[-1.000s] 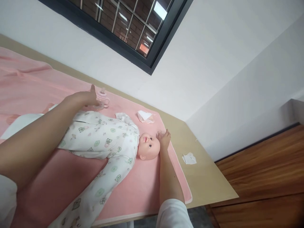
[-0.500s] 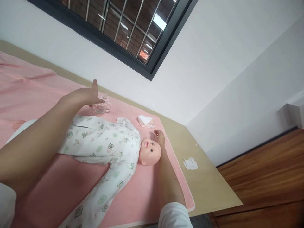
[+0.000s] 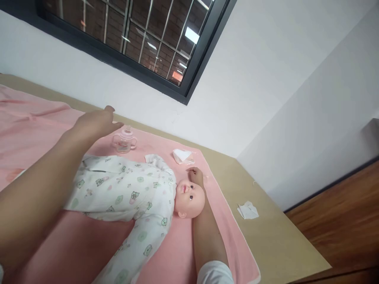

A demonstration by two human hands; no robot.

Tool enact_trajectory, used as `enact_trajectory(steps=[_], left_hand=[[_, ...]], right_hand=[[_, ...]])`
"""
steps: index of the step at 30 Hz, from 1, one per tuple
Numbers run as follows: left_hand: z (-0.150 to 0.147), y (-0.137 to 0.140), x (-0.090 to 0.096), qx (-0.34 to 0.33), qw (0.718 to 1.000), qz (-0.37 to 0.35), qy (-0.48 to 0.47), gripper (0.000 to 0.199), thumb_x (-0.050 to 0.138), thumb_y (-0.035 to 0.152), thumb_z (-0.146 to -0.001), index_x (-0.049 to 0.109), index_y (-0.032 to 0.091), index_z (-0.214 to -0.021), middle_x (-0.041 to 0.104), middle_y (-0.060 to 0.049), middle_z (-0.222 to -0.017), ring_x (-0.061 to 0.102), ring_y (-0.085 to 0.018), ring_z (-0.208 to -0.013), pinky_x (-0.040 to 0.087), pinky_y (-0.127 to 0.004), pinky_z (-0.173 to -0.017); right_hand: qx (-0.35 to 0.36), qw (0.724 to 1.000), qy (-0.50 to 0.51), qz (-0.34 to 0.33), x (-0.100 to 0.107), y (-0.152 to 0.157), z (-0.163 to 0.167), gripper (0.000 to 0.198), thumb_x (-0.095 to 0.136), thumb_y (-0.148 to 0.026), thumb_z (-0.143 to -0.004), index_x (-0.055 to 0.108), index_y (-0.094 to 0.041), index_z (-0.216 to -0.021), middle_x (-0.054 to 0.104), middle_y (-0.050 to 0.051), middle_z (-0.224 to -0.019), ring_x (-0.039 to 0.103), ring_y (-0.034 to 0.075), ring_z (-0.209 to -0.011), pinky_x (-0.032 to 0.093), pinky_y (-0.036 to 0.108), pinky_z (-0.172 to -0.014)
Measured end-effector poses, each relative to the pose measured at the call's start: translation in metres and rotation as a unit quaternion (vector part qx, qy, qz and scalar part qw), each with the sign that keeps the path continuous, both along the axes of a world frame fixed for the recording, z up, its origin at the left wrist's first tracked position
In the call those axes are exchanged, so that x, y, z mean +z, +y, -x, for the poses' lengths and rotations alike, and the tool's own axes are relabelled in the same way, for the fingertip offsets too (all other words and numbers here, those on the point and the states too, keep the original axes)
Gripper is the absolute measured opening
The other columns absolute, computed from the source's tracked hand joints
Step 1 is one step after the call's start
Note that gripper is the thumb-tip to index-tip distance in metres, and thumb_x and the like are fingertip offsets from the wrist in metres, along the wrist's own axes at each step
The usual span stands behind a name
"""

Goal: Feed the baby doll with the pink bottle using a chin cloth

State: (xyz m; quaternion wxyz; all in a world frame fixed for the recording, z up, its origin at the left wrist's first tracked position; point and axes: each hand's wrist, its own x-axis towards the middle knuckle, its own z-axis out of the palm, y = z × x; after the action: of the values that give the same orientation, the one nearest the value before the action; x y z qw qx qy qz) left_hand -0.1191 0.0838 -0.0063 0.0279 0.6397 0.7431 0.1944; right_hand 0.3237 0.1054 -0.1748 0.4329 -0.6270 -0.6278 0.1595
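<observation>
A baby doll [image 3: 190,198] in a white sleepsuit [image 3: 118,189] with a small green animal print lies face up on a pink blanket [image 3: 166,260]. Over its lower body reaches my left arm. My left hand [image 3: 96,122] is in the air, empty, fingers apart, just left of a clear baby bottle [image 3: 123,144] with a pink collar and two handles. The bottle stands upright on the blanket. My right forearm passes behind the doll's head. Beyond the head, my right hand [image 3: 196,175] shows loosely bent, parted fingers with nothing in them.
Near the blanket's far right corner sits a white tissue in clear wrapping [image 3: 182,156]. A crumpled white tissue [image 3: 248,210] lies on the tan tabletop [image 3: 275,244]. Behind the table rise a white wall [image 3: 207,130] and a dark-framed window [image 3: 183,92]. Wood panelling [image 3: 349,209] is at right.
My left hand has drawn back left, away from the bottle, which now shows fully. The doll's head and my right forearm have come closer together. The whole view has shifted slightly.
</observation>
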Motion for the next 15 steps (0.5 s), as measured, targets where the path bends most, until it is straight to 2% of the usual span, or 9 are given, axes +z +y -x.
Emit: enact_trajectory(steps=[2, 4, 6, 11, 15], left_hand=[[-0.004, 0.000, 0.001, -0.005, 0.999, 0.031, -0.005, 0.052, 0.045, 0.053, -0.087, 0.056, 0.016, -0.123, 0.070, -0.014, -0.112, 0.063, -0.031, -0.096, 0.046, -0.033, -0.072], [-0.014, -0.003, 0.002, -0.055, 0.997, 0.054, -0.007, 0.038, 0.046, 0.052, -0.087, 0.062, 0.019, -0.095, 0.072, -0.008, -0.093, 0.062, -0.024, -0.083, 0.040, -0.029, -0.065], [-0.028, -0.010, 0.002, -0.107, 0.993, 0.058, -0.008, 0.034, 0.046, 0.049, -0.087, 0.060, 0.019, -0.081, 0.070, -0.004, -0.078, 0.058, -0.019, -0.073, 0.036, -0.026, -0.061], [-0.067, -0.026, -0.009, -0.191, 0.978, 0.079, 0.022, 0.041, 0.040, 0.046, -0.093, 0.048, 0.018, -0.064, 0.062, -0.003, -0.066, 0.051, -0.015, -0.062, 0.033, -0.026, -0.059], [-0.084, -0.033, -0.016, -0.185, 0.977, 0.102, 0.037, 0.045, 0.040, 0.048, -0.094, 0.045, 0.017, -0.062, 0.066, -0.002, -0.066, 0.054, -0.015, -0.064, 0.036, -0.027, -0.065]], right_hand=[[0.015, 1.000, -0.006, 0.011, -0.001, 0.000, -0.001, 0.028, 0.046, -0.018, -0.069, 0.072, -0.022, -0.074, 0.074, 0.004, -0.094, 0.066, 0.020, -0.095, 0.049, 0.034, -0.095], [0.022, 1.000, -0.009, 0.014, -0.002, -0.001, -0.001, 0.029, 0.045, -0.017, -0.070, 0.074, -0.022, -0.075, 0.073, 0.004, -0.096, 0.066, 0.019, -0.097, 0.048, 0.034, -0.097], [0.025, 1.000, -0.014, 0.013, -0.003, -0.002, 0.000, 0.032, 0.043, -0.016, -0.073, 0.074, -0.022, -0.076, 0.073, 0.005, -0.098, 0.065, 0.019, -0.099, 0.048, 0.034, -0.098], [0.034, 0.999, -0.012, 0.002, -0.002, -0.006, 0.002, 0.033, 0.042, -0.014, -0.075, 0.074, -0.021, -0.077, 0.074, 0.005, -0.097, 0.066, 0.019, -0.099, 0.049, 0.034, -0.099], [0.018, 1.000, 0.007, -0.020, -0.002, -0.006, 0.001, 0.032, 0.043, -0.015, -0.075, 0.074, -0.021, -0.079, 0.074, 0.004, -0.097, 0.065, 0.018, -0.097, 0.049, 0.033, -0.097]])
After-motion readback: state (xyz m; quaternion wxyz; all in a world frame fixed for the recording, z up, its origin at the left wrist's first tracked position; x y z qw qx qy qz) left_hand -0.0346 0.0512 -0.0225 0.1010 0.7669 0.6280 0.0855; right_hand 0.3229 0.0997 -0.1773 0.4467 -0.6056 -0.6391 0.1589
